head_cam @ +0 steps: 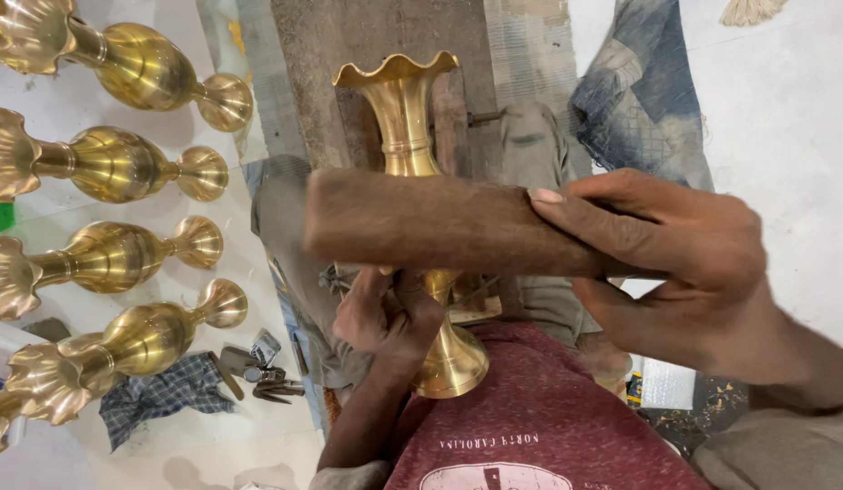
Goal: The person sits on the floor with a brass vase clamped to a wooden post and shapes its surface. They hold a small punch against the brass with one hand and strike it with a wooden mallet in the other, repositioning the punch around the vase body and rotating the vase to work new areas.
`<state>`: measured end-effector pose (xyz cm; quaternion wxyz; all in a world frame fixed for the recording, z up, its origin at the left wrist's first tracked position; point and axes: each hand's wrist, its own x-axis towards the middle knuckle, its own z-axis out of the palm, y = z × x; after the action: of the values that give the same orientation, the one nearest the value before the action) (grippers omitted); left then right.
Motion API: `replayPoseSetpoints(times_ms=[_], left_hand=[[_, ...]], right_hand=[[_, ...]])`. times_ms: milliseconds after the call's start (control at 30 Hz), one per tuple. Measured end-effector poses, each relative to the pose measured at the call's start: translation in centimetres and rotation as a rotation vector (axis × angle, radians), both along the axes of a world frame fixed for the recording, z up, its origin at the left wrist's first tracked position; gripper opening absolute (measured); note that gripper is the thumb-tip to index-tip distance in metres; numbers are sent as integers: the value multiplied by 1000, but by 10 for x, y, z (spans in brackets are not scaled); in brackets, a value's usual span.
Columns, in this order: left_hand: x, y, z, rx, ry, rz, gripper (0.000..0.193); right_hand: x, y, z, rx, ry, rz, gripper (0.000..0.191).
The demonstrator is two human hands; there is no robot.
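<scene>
Left hand (385, 313) grips the tall fluted brass vase (405, 118) at its waist; right hand (666, 259) clasps a brown wooden block (439, 222) laid across it, w/ four finished brass vases (122, 254) lying left.

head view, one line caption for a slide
Right hand presses brown wooden block against fluted brass vase; left hand grips it.

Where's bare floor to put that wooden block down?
Bare pale floor lies right of the denim cloth, above the right hand. The left side is crowded: four brass vases lie in a row, with tools and checked cloth below.
</scene>
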<state>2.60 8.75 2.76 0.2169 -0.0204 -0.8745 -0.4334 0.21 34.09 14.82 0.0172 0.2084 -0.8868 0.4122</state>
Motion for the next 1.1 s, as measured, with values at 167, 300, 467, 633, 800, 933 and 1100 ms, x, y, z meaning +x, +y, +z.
replayPoseSetpoints(times_ms=[167, 300, 467, 633, 800, 933, 1100], left_hand=[[2, -4, 2, -9, 229, -172, 38], [1, -5, 3, -73, 67, -133, 30], [-11, -7, 19, -29, 60, -311, 26], [-30, -13, 38, -127, 28, -573, 36], [-50, -11, 41, -259, 30, -777, 44], [-63, -8, 48, -333, -10, -935, 54], [-78, -8, 60, -394, -136, -1133, 56]], right_hand=[[-20, 2, 49, 479, 201, 284, 70], [-22, 3, 50, 580, 362, 238, 72], [-17, 10, 22, 635, 171, 147, 69], [-2, 28, -9, 216, 131, 49, 58], [41, 35, -69, -258, 60, -183, 58], [77, 30, -118, -302, -35, -338, 61], [121, 2, -146, -629, 136, -455, 67]])
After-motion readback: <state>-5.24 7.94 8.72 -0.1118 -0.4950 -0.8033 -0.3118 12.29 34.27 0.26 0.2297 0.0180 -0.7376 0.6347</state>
